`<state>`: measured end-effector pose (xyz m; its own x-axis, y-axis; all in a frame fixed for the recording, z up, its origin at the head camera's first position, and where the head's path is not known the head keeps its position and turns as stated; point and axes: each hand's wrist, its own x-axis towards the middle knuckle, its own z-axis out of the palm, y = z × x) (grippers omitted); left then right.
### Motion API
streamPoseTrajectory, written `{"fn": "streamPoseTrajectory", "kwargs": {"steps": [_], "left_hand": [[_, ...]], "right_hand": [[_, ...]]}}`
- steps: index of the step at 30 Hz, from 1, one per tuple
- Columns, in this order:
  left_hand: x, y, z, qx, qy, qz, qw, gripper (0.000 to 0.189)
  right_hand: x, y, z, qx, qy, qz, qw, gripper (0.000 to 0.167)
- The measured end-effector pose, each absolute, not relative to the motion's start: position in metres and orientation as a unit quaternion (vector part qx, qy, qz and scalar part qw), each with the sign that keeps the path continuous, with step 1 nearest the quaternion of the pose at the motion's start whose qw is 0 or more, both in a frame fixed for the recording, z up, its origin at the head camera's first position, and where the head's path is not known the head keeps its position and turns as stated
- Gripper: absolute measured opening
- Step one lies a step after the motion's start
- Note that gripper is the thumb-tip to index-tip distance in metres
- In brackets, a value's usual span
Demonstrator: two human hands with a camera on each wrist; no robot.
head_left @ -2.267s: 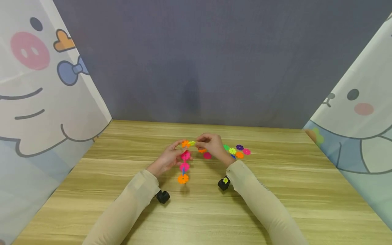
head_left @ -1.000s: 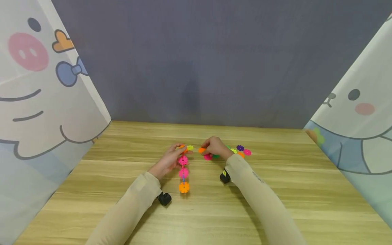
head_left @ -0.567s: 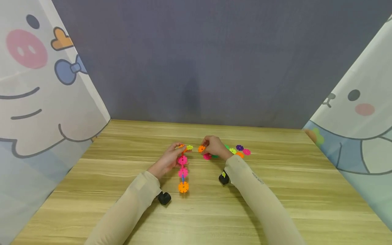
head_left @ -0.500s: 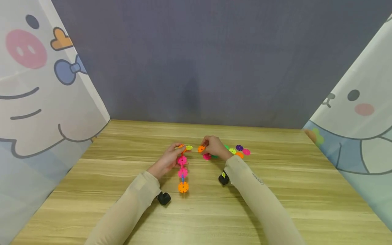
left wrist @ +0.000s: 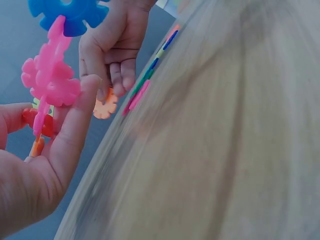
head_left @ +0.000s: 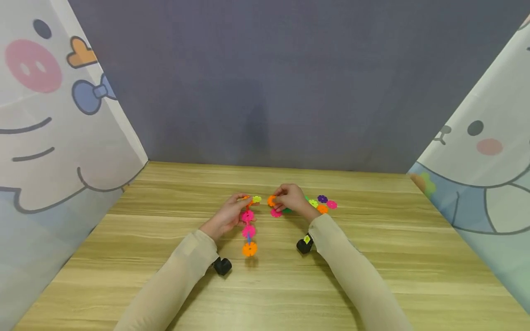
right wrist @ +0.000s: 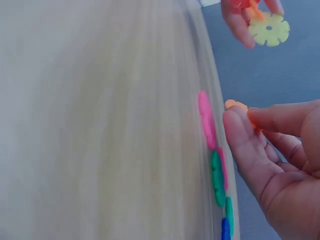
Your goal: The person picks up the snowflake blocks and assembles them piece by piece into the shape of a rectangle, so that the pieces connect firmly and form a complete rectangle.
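The right grip [head_left: 291, 197] partly hides 1 orange disc [head_left: 271, 201]; the left wrist view's top edge crops a blue disc [left wrist: 75, 21].

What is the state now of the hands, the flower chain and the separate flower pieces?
Left hand: holding the flower chain.
Right hand: pinching a separate orange piece.
Flower chain: joined, held above the table.
Separate orange piece: not joined to the chain.
Yellow piece: joined to the chain.
Purple piece: lying flat on the table.
Pink piece beside it: also lying flat.

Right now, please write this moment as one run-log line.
left hand: holds flower-disc chain | right hand: pinches orange flower disc, apart from chain | table: other flower discs
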<state>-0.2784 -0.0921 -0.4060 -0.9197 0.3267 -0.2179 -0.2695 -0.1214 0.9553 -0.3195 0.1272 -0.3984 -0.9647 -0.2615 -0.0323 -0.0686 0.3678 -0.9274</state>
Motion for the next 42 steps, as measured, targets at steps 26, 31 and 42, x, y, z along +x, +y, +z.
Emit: {"fn": "streamPoseTrajectory", "kwargs": {"steps": [26, 31, 42], "left_hand": [[-0.280, -0.088, -0.406, 0.001, 0.632, 0.749, 0.198, 0.037], [-0.280, -0.087, -0.405, 0.004, 0.632, 0.749, 0.200, 0.037], [-0.280, -0.084, -0.406, 0.005, 0.637, 0.741, 0.213, 0.043]], "right_hand": [[-0.299, 0.115, -0.403, -0.032, 0.616, -0.777, 0.123, 0.005], [-0.298, 0.113, -0.402, -0.033, 0.605, -0.787, 0.117, 0.008], [-0.297, 0.114, -0.406, -0.032, 0.594, -0.790, 0.149, 0.005]]}}
